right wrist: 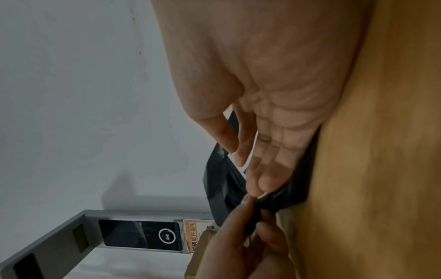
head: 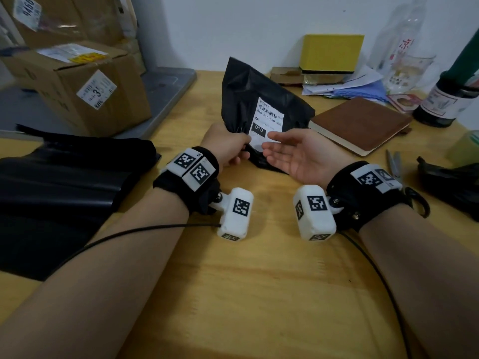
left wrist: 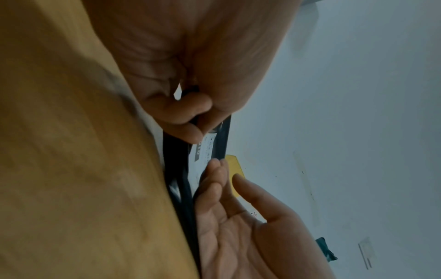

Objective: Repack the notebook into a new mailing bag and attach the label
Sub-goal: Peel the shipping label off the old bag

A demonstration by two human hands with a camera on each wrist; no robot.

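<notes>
A crumpled black mailing bag (head: 243, 94) stands tilted on the wooden table, a white shipping label (head: 267, 120) stuck to its front. My left hand (head: 228, 149) pinches the bag's lower edge beside the label; the pinch also shows in the left wrist view (left wrist: 190, 120). My right hand (head: 293, 154) is palm up with straight fingers, its fingertips (right wrist: 257, 181) at the label's lower corner. The brown notebook (head: 363, 123) lies closed to the right of the bag. A stack of flat new black mailing bags (head: 59, 182) lies on the left.
A cardboard box (head: 85, 86) sits on a grey tray at the back left. A yellow box (head: 331, 51), papers, a clear bottle and a dark bottle (head: 448, 99) line the back right. Scissors (head: 394, 161) and black plastic scrap (head: 451, 182) lie at the right edge.
</notes>
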